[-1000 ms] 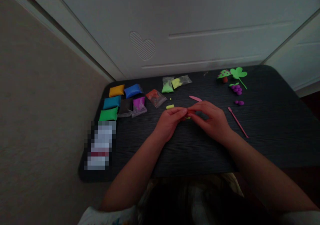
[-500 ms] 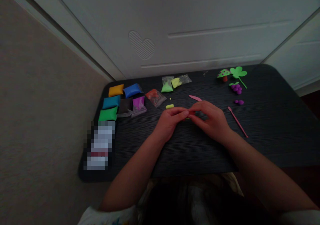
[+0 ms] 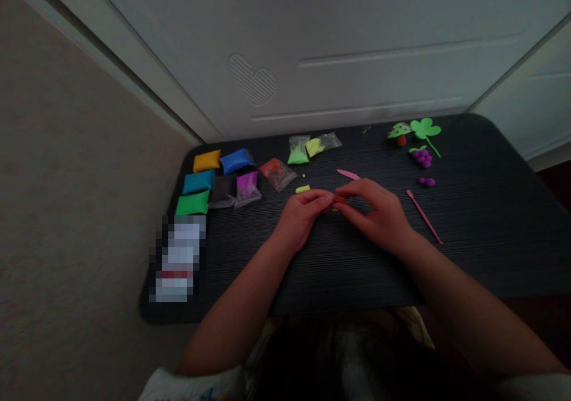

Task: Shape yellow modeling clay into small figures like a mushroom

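Both hands meet over the middle of the dark table [image 3: 357,276]. My left hand [image 3: 304,213] is closed, its thumb and fingers pinching a small piece of red-orange modelling clay [image 3: 339,199]. My right hand [image 3: 377,210] has thumb and index finger on the same piece from the other side. A bit of yellow shows beneath the fingertips; most of the piece is hidden. Just beyond the left hand lie a yellow clay roll [image 3: 303,189] and a tiny yellow crumb [image 3: 304,175]. A pink modelling knife [image 3: 348,175] rests behind the right hand, partly covered by it.
Bagged clay in several colours, including a red-orange bag [image 3: 277,174] and a blue pack [image 3: 237,161], lies at the left. A blurred-out phone-like object [image 3: 178,261] is at the left edge. On the right are a clay mushroom [image 3: 401,132], a clover [image 3: 426,129], purple grapes [image 3: 422,157] and a pink stick tool [image 3: 424,217].
The fingertips have drawn slightly apart, and more of the red-orange clay shows between them. The things on the table stay where they were.
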